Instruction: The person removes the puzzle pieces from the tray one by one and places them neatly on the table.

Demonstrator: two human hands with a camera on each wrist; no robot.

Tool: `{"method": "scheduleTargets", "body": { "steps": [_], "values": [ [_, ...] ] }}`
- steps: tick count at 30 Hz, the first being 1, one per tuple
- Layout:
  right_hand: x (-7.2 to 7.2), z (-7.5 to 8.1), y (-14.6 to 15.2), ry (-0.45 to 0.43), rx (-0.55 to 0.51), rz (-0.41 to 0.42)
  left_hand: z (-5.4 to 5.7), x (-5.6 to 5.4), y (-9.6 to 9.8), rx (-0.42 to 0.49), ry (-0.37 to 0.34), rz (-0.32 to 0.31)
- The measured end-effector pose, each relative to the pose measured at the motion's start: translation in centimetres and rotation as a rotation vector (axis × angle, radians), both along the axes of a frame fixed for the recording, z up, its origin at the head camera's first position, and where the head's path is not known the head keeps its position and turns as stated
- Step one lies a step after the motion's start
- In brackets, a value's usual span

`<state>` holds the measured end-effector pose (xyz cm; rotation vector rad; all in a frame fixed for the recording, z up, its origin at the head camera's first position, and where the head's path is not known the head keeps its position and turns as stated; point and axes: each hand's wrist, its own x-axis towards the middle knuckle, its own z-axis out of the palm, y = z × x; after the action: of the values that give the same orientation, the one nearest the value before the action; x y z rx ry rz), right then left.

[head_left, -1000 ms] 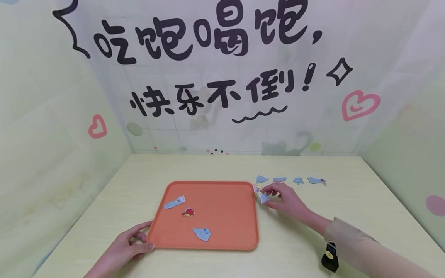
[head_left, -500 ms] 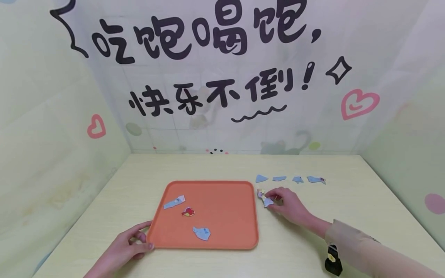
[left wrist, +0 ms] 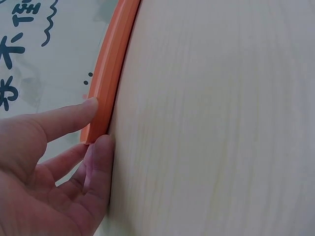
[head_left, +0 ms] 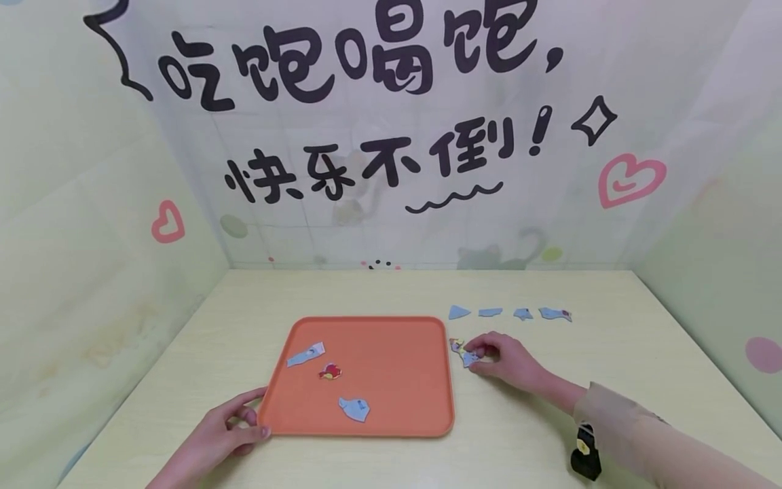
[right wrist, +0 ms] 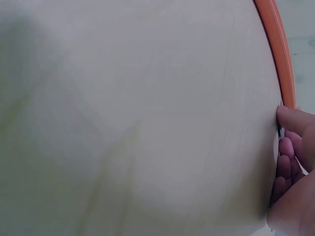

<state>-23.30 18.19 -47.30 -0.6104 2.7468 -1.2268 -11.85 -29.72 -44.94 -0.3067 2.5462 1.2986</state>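
An orange tray [head_left: 400, 373] lies on the table with three cut-out pieces on it: a long blue one [head_left: 305, 354], a red fish-shaped one [head_left: 330, 371] and a blue one [head_left: 354, 409]. My left hand [head_left: 220, 429] grips the tray's near left corner; the left wrist view has its thumb against the orange rim [left wrist: 109, 69]. Just right of the tray, my right hand [head_left: 508, 361] pinches a jagged blue-and-yellow puzzle piece [head_left: 459, 348] at the table surface. The right wrist view shows only that hand [right wrist: 301, 152] and a thin edge of the piece.
Behind the right hand, several blue pieces lie in a row, from a triangular one [head_left: 459, 312] to one with a red mark [head_left: 554, 314]. Printed cloth walls [head_left: 366, 231] enclose the table [head_left: 519, 435]. A black object [head_left: 585, 454] hangs below the right sleeve [head_left: 617, 418].
My right hand has drawn the puzzle piece from over the tray's right rim down to the table beside it, slightly towards me. The left hand and tray have stayed in place.
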Motion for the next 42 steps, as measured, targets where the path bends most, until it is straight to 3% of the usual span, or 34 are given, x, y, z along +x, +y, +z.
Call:
{"method": "scheduleTargets", "body": {
  "steps": [13,36,42],
  "values": [
    [-0.1,0.3,0.1,-0.057,-0.021,0.009,0.0,-0.1,-0.1,0.020,-0.020,0.023],
    [-0.2,0.9,0.0,-0.053,-0.002,0.026,0.3,0.3,-0.2,0.054,0.008,-0.016],
    [-0.3,1.0,0.2,-0.114,-0.009,0.054,0.1,0.1,-0.3,0.045,-0.006,-0.018]
  ]
}}
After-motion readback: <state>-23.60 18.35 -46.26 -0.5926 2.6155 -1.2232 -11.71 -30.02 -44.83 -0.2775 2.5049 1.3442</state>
